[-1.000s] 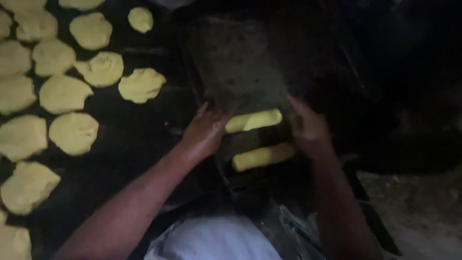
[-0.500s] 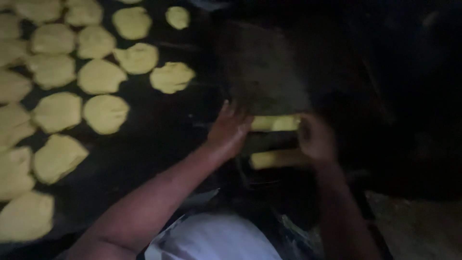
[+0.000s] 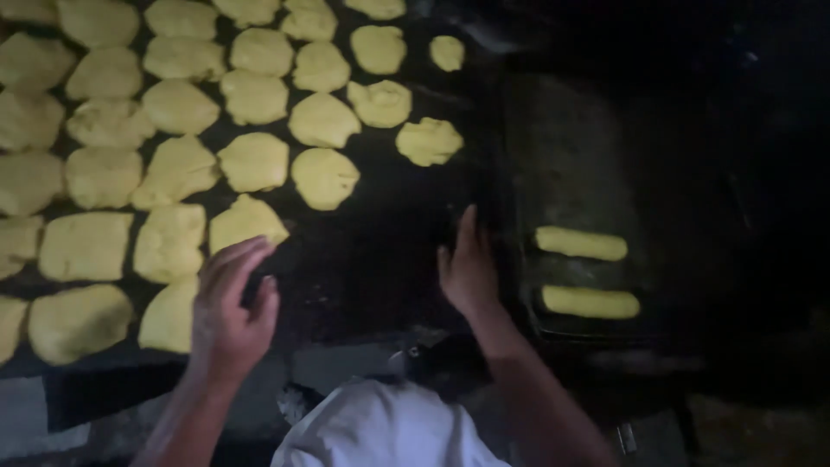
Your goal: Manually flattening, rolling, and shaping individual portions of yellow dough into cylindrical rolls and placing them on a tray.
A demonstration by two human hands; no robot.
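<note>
Yellow dough rolls (image 3: 581, 243) now lie released on the dark tray (image 3: 571, 156); both hands have left them, the left hand (image 3: 229, 311) open-fingered over a flat dough piece (image 3: 246, 223), the right hand (image 3: 467, 268) empty beside the tray.

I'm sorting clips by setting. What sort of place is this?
Probably a small bakery or food workshop, dimly lit. Many flattened yellow dough pieces cover a dark work surface, and two rolled dough logs sit in a dark tray beside the right hand.
</note>
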